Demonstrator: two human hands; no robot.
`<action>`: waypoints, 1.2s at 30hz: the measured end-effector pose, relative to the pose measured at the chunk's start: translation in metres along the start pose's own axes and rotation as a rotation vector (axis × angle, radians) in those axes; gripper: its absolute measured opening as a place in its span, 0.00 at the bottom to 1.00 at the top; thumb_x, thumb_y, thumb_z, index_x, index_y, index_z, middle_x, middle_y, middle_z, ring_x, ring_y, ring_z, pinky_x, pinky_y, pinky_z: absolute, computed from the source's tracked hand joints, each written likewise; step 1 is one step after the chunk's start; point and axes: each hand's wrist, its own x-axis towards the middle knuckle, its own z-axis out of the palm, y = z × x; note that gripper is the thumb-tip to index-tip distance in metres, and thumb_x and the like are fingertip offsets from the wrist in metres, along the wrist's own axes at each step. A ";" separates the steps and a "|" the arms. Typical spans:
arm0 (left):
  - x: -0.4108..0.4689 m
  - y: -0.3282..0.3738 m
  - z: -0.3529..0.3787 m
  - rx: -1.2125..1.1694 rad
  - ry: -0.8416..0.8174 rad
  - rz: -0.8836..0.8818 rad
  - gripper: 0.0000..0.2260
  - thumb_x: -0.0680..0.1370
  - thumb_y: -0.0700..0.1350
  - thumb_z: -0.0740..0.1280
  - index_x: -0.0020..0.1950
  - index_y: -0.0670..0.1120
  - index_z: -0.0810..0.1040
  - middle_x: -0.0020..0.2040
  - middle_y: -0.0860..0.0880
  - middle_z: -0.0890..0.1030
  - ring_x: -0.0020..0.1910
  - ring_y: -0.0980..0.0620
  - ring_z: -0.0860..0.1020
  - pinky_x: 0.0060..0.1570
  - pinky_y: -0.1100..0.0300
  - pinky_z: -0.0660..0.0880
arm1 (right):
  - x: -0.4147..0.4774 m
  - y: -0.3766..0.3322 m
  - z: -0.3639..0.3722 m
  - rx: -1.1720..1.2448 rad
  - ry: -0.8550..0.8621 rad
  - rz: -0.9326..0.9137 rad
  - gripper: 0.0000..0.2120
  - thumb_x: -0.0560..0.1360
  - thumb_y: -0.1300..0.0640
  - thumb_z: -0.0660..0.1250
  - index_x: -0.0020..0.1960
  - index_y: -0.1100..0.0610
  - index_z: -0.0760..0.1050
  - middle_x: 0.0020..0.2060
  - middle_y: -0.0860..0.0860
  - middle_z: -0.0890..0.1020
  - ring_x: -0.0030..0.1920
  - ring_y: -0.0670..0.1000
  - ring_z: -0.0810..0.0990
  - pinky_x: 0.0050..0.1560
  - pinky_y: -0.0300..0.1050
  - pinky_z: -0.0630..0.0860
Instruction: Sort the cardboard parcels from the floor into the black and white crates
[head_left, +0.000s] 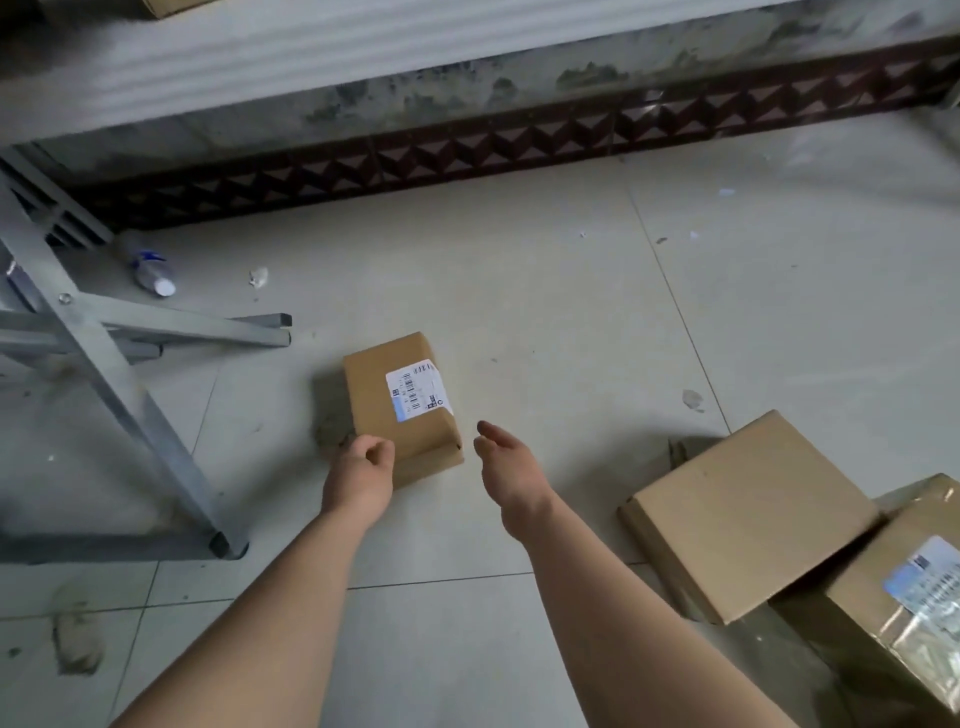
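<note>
At the near left corner of the small parcel (371, 400), the fingers (382, 451) of the left hand (361, 473) are seen curled, thumb towards them. Whether the cardboard is already gripped or only touched cannot be told. The fingers (491, 432) of the right hand (506, 467) are held nearly straight and relaxed, just beside the near right corner, and nothing is held by them.

The parcel is flanked by both hands and lies just ahead of them on the floor (561, 312). Its long axis runs away from the person and its label faces up. A two-handed lift by the long sides is judged to be called for, with the left hand the nearer.

Two larger parcels (748, 514) are seen well apart to the right. No crate is shown.
</note>
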 end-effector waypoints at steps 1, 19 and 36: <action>-0.003 -0.003 0.001 0.040 0.015 0.029 0.11 0.82 0.51 0.58 0.54 0.46 0.76 0.56 0.44 0.78 0.52 0.42 0.76 0.47 0.56 0.71 | 0.000 0.001 -0.003 -0.006 -0.004 -0.008 0.23 0.82 0.60 0.54 0.77 0.56 0.62 0.74 0.50 0.67 0.74 0.50 0.65 0.63 0.37 0.61; -0.041 0.064 0.013 -0.623 -0.242 -0.137 0.10 0.79 0.54 0.66 0.56 0.53 0.80 0.46 0.53 0.82 0.43 0.50 0.79 0.49 0.56 0.74 | -0.008 -0.008 -0.098 0.228 0.085 0.111 0.21 0.82 0.46 0.51 0.55 0.56 0.80 0.43 0.52 0.81 0.44 0.52 0.74 0.53 0.48 0.66; -0.091 0.080 -0.027 -0.645 -0.226 -0.247 0.30 0.77 0.71 0.51 0.42 0.45 0.73 0.42 0.44 0.80 0.41 0.42 0.79 0.52 0.46 0.75 | -0.075 -0.044 -0.129 0.294 -0.064 0.063 0.27 0.83 0.44 0.45 0.66 0.59 0.73 0.55 0.60 0.83 0.55 0.56 0.81 0.66 0.55 0.60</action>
